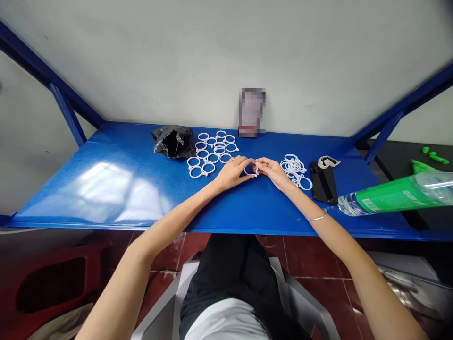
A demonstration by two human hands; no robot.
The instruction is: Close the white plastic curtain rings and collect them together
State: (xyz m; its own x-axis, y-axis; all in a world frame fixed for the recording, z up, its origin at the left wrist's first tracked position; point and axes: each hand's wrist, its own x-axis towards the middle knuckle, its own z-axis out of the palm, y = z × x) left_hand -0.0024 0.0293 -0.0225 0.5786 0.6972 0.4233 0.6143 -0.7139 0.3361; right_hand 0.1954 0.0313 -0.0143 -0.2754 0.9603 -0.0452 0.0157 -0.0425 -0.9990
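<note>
Both my hands meet at the middle of the blue table (106, 189), pinching one white plastic ring (250, 170) between them. My left hand (233, 171) grips its left side with curled fingers. My right hand (273, 171) pinches its right side; a thin bangle sits on that wrist. Left of my hands, several white rings (211, 151) lie spread out flat in rows. A heap of more white rings (295, 170) lies to the right of my right hand.
A crumpled black plastic bag (172, 141) sits behind the left rings. A small upright card (251, 112) leans on the wall. A black phone (323, 182) and a white clip (328, 162) lie at the right. A green-labelled bottle (396, 194) lies on the right edge.
</note>
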